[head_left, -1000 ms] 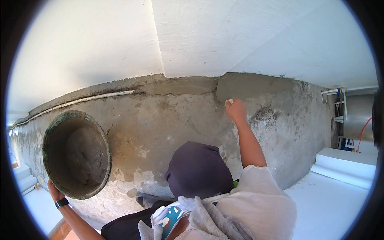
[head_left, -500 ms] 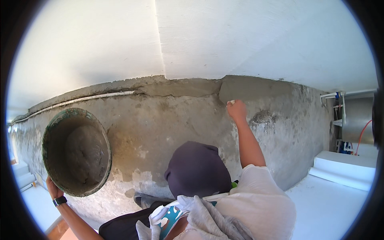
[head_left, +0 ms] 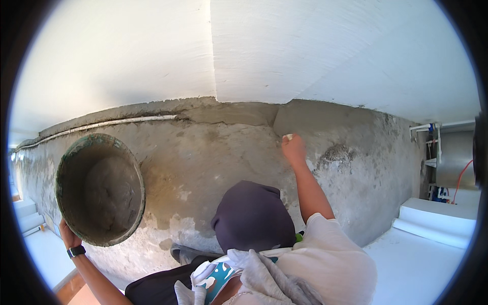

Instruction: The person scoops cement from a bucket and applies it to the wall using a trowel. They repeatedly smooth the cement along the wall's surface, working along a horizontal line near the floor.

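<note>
A round bucket [head_left: 65, 203] with a crusted, mortar-stained rim stands at the left. Grey wet mortar [head_left: 109, 190] lies in it. My left hand [head_left: 70, 236] grips the bucket's near left side, its fingers partly hidden by the wall. A dark band with a watch sits on that wrist. Further right, my right hand [head_left: 295, 149] is closed, and a small pale end shows at its fingers. What that end belongs to is hidden. Just beyond the hand is a patch of smooth, darker grey mortar [head_left: 325, 118], along the foot of the white wall.
The white wall [head_left: 264, 56] runs across the far side. A pale pipe [head_left: 101, 124] lies along its foot at left. Rough, stained concrete [head_left: 203, 157] spreads between. White pipes [head_left: 436, 145] and a red hose [head_left: 460, 175] are at far right, near a white ledge [head_left: 432, 218].
My right hand has shifted slightly left and nearer to me, still closed. My left hand stays on the bucket. The view has shifted a little.
</note>
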### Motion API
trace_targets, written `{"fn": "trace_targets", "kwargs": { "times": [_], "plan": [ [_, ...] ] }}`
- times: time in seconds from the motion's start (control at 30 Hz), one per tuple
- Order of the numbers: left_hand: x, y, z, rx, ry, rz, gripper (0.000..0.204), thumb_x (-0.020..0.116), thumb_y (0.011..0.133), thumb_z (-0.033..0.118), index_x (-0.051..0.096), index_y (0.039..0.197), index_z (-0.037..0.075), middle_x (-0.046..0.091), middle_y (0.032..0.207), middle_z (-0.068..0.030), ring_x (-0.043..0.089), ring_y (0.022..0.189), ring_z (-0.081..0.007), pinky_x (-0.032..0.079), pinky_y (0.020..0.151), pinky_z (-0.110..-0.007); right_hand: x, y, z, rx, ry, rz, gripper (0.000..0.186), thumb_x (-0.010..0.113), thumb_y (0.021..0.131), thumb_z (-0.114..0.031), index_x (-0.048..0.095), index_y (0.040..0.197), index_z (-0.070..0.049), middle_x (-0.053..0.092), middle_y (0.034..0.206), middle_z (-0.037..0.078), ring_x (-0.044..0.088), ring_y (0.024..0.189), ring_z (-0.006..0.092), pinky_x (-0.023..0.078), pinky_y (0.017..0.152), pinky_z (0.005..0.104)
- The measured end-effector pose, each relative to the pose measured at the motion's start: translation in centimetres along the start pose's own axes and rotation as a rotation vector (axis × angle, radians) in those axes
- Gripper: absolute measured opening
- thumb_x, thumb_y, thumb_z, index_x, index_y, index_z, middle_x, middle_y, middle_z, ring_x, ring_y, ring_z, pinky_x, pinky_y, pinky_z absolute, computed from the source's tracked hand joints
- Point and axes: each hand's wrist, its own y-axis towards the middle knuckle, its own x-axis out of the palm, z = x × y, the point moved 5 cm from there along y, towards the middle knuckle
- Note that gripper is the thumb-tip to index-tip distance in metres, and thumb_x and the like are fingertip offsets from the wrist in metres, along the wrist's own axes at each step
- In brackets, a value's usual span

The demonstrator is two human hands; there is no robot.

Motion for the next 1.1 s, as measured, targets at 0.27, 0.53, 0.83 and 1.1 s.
{"fn": "trace_targets", "kwargs": {
  "times": [0.27, 0.53, 0.83, 1.1],
  "plan": [
    [0.4, 0.3, 0.2, 0.023, 0.018, -0.079, 0.038, 0.041, 0.108, 0.019, 0.060, 0.129, -0.005, 0.069, 0.127, -0.0166, 0.068, 0.112, -0.0282, 0.055, 0.100, -0.041, 4.1, -2.0, -6.0, -0.191, -0.002, -0.112, 0.034, 0.065, 0.095, -0.031, 0.069, 0.102, 0.002, 0.072, 0.096, 0.026, 0.070, 0.096, 0.0433, 0.055, 0.083, 0.0517],
    [0.1, 0.2, 0.0, -0.005, -0.006, 0.001, 0.036, 0.040, 0.108, 0.016, 0.061, 0.127, -0.006, 0.070, 0.125, -0.0164, 0.070, 0.109, -0.0268, 0.056, 0.098, -0.039, 5.2, -4.4, -9.3, -0.240, 0.056, -0.113, 0.036, 0.065, 0.095, -0.032, 0.068, 0.109, 0.001, 0.071, 0.106, 0.024, 0.067, 0.103, 0.0439, 0.053, 0.089, 0.0513],
    [-0.9, 0.2, -0.4, 0.021, 0.025, -0.011, 0.037, 0.040, 0.109, 0.017, 0.059, 0.131, -0.006, 0.068, 0.127, -0.0168, 0.069, 0.110, -0.0266, 0.056, 0.099, -0.039, 1.8, 0.9, -3.7, -0.070, -0.063, -0.033, 0.039, 0.067, 0.092, -0.033, 0.072, 0.097, 0.005, 0.072, 0.095, 0.029, 0.070, 0.093, 0.0452, 0.056, 0.081, 0.0512],
    [-0.7, 0.3, -0.6, 0.028, -0.042, -0.047, 0.039, 0.039, 0.109, 0.018, 0.057, 0.134, -0.006, 0.067, 0.130, -0.0166, 0.067, 0.113, -0.0268, 0.055, 0.101, -0.040, 6.5, -3.7, -11.4, -0.236, -0.067, -0.211, 0.040, 0.065, 0.094, -0.035, 0.073, 0.100, 0.004, 0.073, 0.099, 0.027, 0.070, 0.097, 0.0441, 0.054, 0.086, 0.0511]
  ]
}}
